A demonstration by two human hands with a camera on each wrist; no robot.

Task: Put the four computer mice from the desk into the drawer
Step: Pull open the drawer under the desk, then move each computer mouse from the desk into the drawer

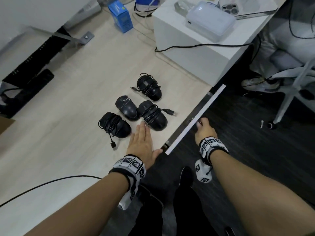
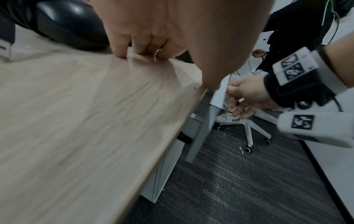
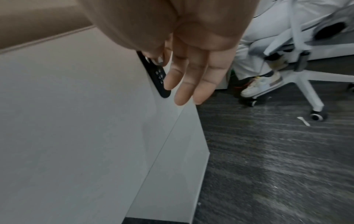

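Lying flat on the wooden desk (image 1: 59,103), the left hand (image 1: 140,142) has its fingers straight and held together, the fingertips just beside the nearest of four black computer mice (image 1: 152,115). That mouse, its cable wrapped round its body, sits near the desk's front edge. A second wrapped mouse (image 1: 115,125) lies to the left of the hand, a third mouse (image 1: 126,107) without wrapped cable sits between and behind them, and a fourth wrapped mouse (image 1: 149,86) lies farther back. The right hand (image 1: 205,130) is off the desk, at the white front panel of the drawer (image 1: 196,120) under the desk edge; its fingers reach over the panel's top edge, loosely extended in the right wrist view. Whether they grip it cannot be told. A white box (image 1: 196,45) stands behind the mice.
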